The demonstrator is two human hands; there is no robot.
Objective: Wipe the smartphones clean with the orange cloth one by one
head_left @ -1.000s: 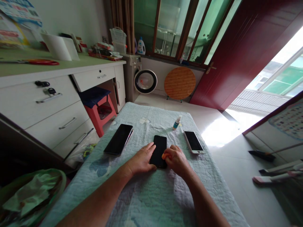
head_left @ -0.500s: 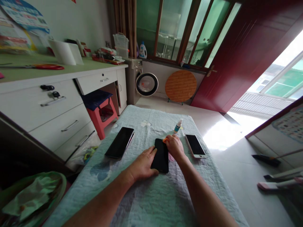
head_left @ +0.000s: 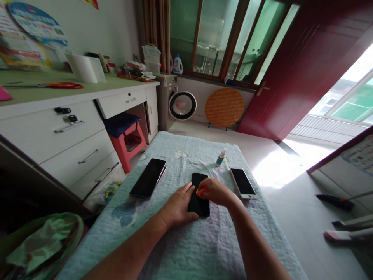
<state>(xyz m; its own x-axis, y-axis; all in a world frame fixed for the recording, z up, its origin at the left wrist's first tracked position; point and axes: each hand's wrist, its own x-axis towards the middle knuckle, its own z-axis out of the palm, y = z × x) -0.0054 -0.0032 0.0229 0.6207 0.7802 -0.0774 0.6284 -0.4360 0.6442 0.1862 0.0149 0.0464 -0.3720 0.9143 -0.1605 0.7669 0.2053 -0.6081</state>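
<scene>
A black smartphone (head_left: 201, 208) lies screen up on the cloth-covered table in front of me. My left hand (head_left: 178, 203) grips it along its left side, fingers at the upper edge and thumb at the lower corner. On the middle of its screen, my right hand (head_left: 215, 190) presses a small orange cloth (head_left: 199, 192), pinched between the fingers and mostly hidden by them. Left of my hands rests a larger dark phone (head_left: 148, 177), with another thing partly showing beneath it. A white phone (head_left: 243, 182) lies to the right. Behind my right hand stands a small spray bottle (head_left: 220, 158).
A pale quilted cover (head_left: 180, 249) drapes the table. To the left are a desk with drawers (head_left: 72, 128), a red stool (head_left: 128, 144) and a lined bin (head_left: 78, 225). A washing machine with its door open (head_left: 183, 105) and a round wooden tabletop (head_left: 224, 107) stand beyond.
My right hand has drawn the orange cloth from the phone's top right corner down to the middle of its screen. My left hand keeps its hold; the view has shifted slightly.
</scene>
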